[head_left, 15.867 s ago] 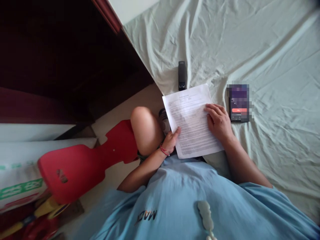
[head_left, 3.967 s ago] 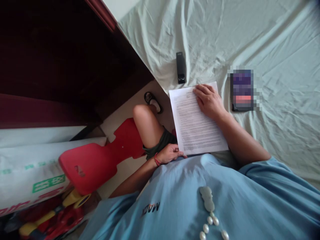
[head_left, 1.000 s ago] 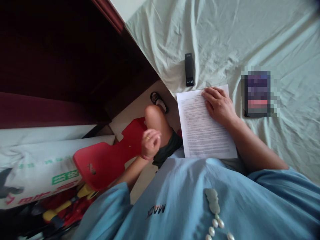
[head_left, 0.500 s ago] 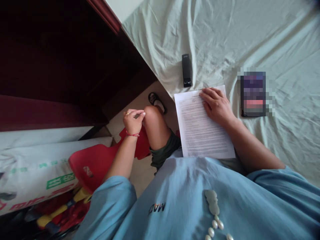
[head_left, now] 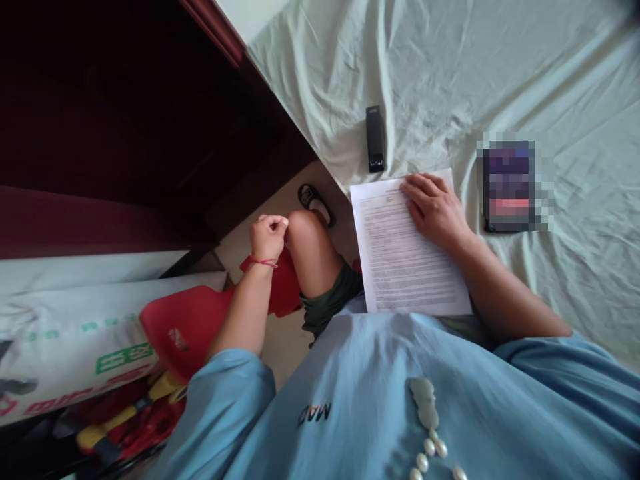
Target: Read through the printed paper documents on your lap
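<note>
My right hand (head_left: pixel 437 210) lies flat on the upper right part of a printed sheet of paper (head_left: pixel 400 267), fingers stretched toward its top edge. The page rests at the edge of the cloth-covered surface, close against my shirt. Beside my bare knee, my left hand (head_left: pixel 269 235) is closed, with thumb and fingers pressed together. Whatever it may hold is too small or hidden to make out. Just beyond the paper's top edge lies a black stapler (head_left: pixel 374 139).
A blurred-out phone-like device (head_left: pixel 509 187) lies right of the paper on the wrinkled pale green cloth (head_left: pixel 450 87). Dark wooden furniture (head_left: pixel 125 113) stands at left. Below it are a red plastic chair (head_left: pixel 190 320) and a white printed sack (head_left: pixel 65 327).
My left fingers have curled in from a looser pinch, and that hand has turned slightly. My right hand stays on the paper. The view has shifted a little.
</note>
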{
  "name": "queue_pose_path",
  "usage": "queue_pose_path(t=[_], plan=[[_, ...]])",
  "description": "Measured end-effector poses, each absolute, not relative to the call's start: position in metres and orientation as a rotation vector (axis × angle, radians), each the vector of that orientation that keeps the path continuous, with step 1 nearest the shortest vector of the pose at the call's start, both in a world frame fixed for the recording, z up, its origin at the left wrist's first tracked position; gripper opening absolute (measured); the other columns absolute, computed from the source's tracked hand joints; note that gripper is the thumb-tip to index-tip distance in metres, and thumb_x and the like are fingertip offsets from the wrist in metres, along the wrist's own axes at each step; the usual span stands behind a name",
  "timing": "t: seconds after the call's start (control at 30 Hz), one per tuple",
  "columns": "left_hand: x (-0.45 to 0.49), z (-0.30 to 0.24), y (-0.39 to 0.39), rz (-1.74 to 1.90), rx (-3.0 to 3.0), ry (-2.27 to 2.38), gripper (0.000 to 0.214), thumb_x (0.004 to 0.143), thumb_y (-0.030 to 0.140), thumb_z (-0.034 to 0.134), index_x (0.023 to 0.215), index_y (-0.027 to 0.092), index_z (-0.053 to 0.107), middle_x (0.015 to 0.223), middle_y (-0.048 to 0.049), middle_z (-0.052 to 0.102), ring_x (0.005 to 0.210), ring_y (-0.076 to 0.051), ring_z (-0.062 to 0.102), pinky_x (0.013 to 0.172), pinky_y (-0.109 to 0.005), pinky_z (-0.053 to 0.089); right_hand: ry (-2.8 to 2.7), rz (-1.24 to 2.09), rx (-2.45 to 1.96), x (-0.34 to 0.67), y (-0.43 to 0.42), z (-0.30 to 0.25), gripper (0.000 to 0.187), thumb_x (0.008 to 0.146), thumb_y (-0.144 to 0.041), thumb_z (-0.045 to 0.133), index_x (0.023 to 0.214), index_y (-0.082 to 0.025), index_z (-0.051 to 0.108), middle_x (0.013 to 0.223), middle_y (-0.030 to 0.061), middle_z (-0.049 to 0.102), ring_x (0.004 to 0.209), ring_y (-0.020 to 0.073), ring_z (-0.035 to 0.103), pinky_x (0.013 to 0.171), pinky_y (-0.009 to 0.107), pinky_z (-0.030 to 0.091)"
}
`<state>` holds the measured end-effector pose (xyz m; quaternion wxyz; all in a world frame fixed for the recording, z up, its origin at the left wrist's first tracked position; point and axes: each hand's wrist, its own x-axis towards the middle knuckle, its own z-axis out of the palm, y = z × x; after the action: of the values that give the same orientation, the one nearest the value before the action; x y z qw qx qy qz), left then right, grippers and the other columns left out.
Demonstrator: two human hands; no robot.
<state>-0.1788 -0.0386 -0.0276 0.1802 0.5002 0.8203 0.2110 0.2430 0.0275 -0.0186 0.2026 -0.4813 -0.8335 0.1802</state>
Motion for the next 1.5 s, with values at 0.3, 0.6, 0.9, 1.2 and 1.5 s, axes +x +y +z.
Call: queue_pose_path(t=[0.3,0.6,0.9,1.2,1.5], plan=[[-0.171,-0.012,-0.047,0.581,1.529,2.316,0.016,0.087,0.027,0.07,0.09,0.019,0.083,0.092,-0.0064,0.074,0.081,-0.02,0.065,0.088,-0.036,0.055,-2.322,0.532,-1.334,0.243,0.028,-0.018,0.047,0.11,-0.031,0.047,0.152,-0.026,0.067,0.16,0.0117,0.064,0.15,0.0385,0.053,0.125,0.065,0.046],[-0.165,-0.002,-0.037,0.496,1.567,2.308,0.008,0.081,0.022,0.073,0.077,0.021,0.08,0.084,-0.0046,0.068,0.074,-0.019,0.06,0.079,-0.035,0.051,-2.308,0.544,-1.348,0.242,0.027,-0.017,0.048,0.11,-0.031,0.046,0.152,-0.027,0.067,0.16,0.0106,0.064,0.15,0.0389,0.052,0.124,0.067,0.046],[-0.169,-0.009,-0.035,0.431,1.588,2.304,0.014,0.085,0.018,0.065,0.072,0.021,0.07,0.086,-0.0074,0.067,0.081,-0.023,0.064,0.09,-0.039,0.054,-2.322,0.561,-1.356,0.243,0.028,-0.016,0.049,0.11,-0.031,0.046,0.154,-0.028,0.066,0.162,0.0103,0.063,0.152,0.0386,0.051,0.126,0.067,0.045],[-0.162,0.003,-0.049,0.667,1.47,2.358,0.015,0.089,0.027,0.066,0.085,0.019,0.078,0.09,-0.0069,0.075,0.08,-0.022,0.068,0.085,-0.037,0.056,-2.33,0.517,-1.349,0.244,0.028,-0.019,0.048,0.111,-0.034,0.044,0.154,-0.029,0.066,0.16,0.0085,0.064,0.15,0.0362,0.052,0.124,0.065,0.048],[-0.053,-0.027,-0.08,0.49,1.537,1.893,0.017,0.092,0.015,0.065,0.083,0.02,0.079,0.092,-0.0093,0.077,0.09,-0.024,0.072,0.088,-0.038,0.057,-2.322,0.526,-1.335,0.243,0.028,-0.019,0.048,0.11,-0.032,0.044,0.153,-0.028,0.067,0.16,0.0099,0.064,0.15,0.0384,0.053,0.124,0.066,0.047]])
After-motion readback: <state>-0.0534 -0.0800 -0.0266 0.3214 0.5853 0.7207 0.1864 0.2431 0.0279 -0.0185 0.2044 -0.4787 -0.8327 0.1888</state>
